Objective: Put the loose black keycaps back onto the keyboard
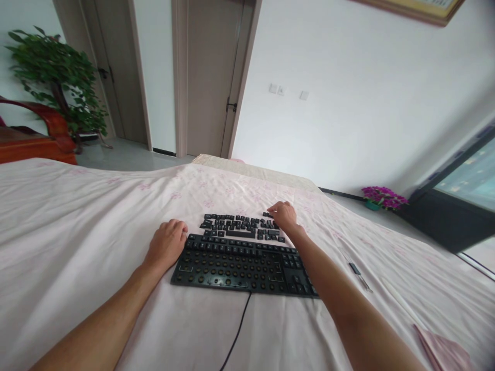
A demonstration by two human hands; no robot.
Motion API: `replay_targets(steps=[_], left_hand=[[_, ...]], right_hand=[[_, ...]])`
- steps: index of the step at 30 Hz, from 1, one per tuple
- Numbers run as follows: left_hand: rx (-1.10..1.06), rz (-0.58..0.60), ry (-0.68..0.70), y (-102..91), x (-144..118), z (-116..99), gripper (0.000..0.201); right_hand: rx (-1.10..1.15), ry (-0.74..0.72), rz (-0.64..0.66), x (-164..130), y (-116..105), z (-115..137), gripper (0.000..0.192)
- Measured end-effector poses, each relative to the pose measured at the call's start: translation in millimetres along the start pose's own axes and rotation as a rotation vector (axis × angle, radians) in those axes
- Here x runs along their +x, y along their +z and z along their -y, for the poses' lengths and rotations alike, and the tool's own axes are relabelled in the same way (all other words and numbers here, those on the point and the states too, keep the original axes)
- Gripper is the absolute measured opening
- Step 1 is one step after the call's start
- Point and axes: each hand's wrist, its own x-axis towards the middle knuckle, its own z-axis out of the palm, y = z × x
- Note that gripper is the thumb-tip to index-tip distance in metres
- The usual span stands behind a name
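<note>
Black cable (pixel 240 325) runs from bottom center of frame up to the near edge of the black keyboard (pixel 240 271), which sits center-low, long side across the frame. Main block is bare switch posts; caps are on its upper rows and right-hand section. Right forearm hides part of the right end. Left hand (pixel 167 243) is at the keyboard's upper-left corner, fingers curled and close together, tips just beside the corner; can't tell if they touch it. Loose keycaps (pixel 240 234) lie in rough rows just beyond the keyboard's far edge, spacebar nearest, between the two hands. Right hand (pixel 284 216) is over the upper-right end of that spread, fingers bent down, tips right at the end caps; can't tell whether they're pinching one or just resting there. All of it is on a pale pink floral sheet (pixel 96 216), wrinkled. Folded pink cloth (pixel 441 348) lower right; small wire tool with black grip (pixel 355 268) right of the forearm, well apart from the fingers. Room: red-brown wooden chair (pixel 58 126) at left edge, leafy plant (pixel 58 64) upper left, two brown doors (pixel 211 62), magenta flowers (pixel 382 197) at right, white wall (pixel 348 113), framed picture (pixel 436 18) upper right.
</note>
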Motion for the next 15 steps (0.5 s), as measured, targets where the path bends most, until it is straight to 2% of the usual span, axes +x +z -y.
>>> replay_targets(steps=[6, 15], left_hand=[[0.002, -0.011, 0.008, 0.0, 1.0, 0.1, 0.016], [0.005, -0.014, 0.013, -0.7, 0.8, 0.0, 0.016]], right_hand=[[-0.119, -0.050, 0.050, 16.8, 11.8, 4.6, 0.019], [-0.241, -0.158, 0.123, 23.8, 18.9, 12.8, 0.015]])
